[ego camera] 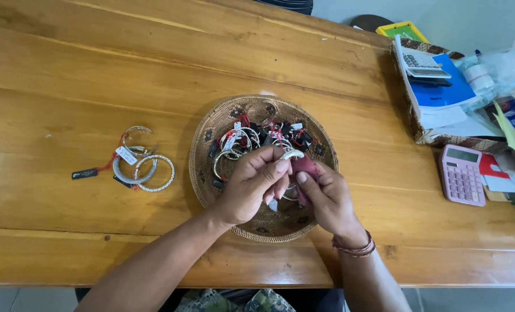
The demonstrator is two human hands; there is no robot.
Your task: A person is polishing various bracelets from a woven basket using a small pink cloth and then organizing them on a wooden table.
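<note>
My left hand (250,188) pinches a silver bangle (292,154) between thumb and forefinger, fingers closed tight on it; the bangle sits just above my knuckles, over the middle of the round woven tray (206,167); my right hand (325,199) is closed on a small pink cloth (306,167), which it presses against the bangle from the three o'clock side; the two hands meet there, touching, both above the tray's lower half; a small white tag (273,204) hangs below my left fingers; a beaded bracelet (355,249) circles my right wrist

In the tray, from about ten o'clock round to two o'clock of my hands, lies a heap of silver bangles (243,141) with red strings and white and black tags tangled among them; the tray rests on a wooden table (95,69)

At nine o'clock, well apart from the tray, a separate cluster of silver bangles (144,162) lies on the bare wood, overlapping one another; a white tag and a black tag on red cord trail off it to the left

At three o'clock, near the table's edge, sits a pink calculator (461,175); beyond it, towards one o'clock, a grey calculator (424,63) rests on a blue booklet (445,86) with white papers beneath; a yellow and green tray (402,29) shows at the far corner; crumpled clear plastic (509,66) lies at two o'clock
</note>
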